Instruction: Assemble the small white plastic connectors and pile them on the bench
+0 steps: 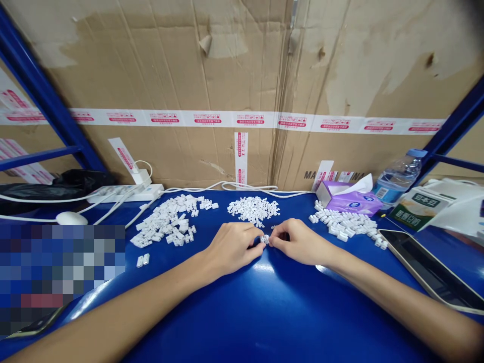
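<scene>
Between my two hands is a small white plastic part point(264, 239), too small to make out its exact kind. The fingers of my left hand point(236, 245) pinch it from the left. My right hand point(297, 239) has thumb and fingertips pressed together at its right end. Behind my hands lies a heap of tiny white pieces point(254, 209). Left of my left hand spreads a pile of flat white plastic housings point(162, 219), with a pair of housings point(142, 260) apart in front. A pile of white plastic parts point(346, 223) lies beyond my right hand.
A purple tissue pack point(351, 201), a water bottle point(397, 179) and a green-and-white carton point(419, 206) stand at the back right. A phone point(431, 267) lies on the blue table point(260, 312). Back left are a power strip point(151, 192) and white cables. Cardboard point(189, 65) walls the back.
</scene>
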Available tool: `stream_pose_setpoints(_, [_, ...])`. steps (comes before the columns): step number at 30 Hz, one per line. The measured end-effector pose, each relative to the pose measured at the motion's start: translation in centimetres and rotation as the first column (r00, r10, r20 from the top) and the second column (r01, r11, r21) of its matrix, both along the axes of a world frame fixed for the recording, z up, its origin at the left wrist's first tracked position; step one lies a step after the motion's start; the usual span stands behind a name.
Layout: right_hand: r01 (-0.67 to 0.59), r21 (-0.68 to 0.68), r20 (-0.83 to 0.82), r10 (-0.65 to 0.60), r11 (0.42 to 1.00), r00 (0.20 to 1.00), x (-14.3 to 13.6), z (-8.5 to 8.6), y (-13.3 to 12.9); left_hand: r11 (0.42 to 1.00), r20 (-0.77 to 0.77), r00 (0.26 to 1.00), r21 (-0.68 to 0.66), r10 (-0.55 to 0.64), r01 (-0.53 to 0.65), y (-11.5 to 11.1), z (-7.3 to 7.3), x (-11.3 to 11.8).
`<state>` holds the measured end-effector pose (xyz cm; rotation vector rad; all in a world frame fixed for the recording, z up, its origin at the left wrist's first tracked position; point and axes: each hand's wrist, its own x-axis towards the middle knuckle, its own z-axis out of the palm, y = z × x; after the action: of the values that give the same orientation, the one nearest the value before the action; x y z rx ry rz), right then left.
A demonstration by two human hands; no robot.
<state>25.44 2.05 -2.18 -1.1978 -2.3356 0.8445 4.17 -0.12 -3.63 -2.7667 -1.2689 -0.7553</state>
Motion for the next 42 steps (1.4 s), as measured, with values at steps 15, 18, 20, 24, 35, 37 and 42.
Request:
stream_pose_setpoints(15, [-0.040, 0.219, -0.088, 0.061, 0.975, 0.994, 0.2, -0.1, -0.1, 0.998, 0.115, 0.993, -0.059, 0.001, 0.006, 0.1, -0.2, -0.1])
stream_pose_setpoints(18, [-0.119, 0.338, -0.134, 0.173, 0.934, 0.976, 0.9, -0.3, 0.3, 0.994, 0.196, 0.981, -0.111, 0.010, 0.012, 0.3, -0.1, -0.2])
stream_pose_setpoints(20, [-0.155, 0.358, -0.134, 0.214, 0.921, 0.968, 1.2, -0.4, 0.5, 0.990, 0.222, 0.975, -0.137, 0.010, 0.021, 0.4, -0.1, -0.3])
stream_pose_setpoints(24, [-0.183, 0.375, -0.147, 0.253, 0.909, 0.956, 1.3, -0.8, 0.7, 0.982, 0.255, 0.967, -0.184, 0.000, 0.049, 0.5, -0.1, -0.4])
stream_pose_setpoints(35, [-0.179, 0.398, -0.202, 0.277, 0.900, 0.939, 0.6, -0.9, 0.6, 0.974, 0.262, 0.963, -0.197, -0.058, 0.112, 0.5, 0.0, -0.5])
stream_pose_setpoints(37, [-0.193, 0.397, -0.183, 0.283, 0.898, 0.942, 0.7, -0.8, 0.5, 0.974, 0.250, 0.967, -0.203, -0.049, 0.102, 0.5, 0.0, -0.4])
stream_pose_setpoints(42, [-0.219, 0.400, -0.158, 0.302, 0.890, 0.940, 0.9, -0.7, 0.6, 0.968, 0.230, 0.973, -0.240, -0.012, 0.069, 0.6, 0.1, -0.3])
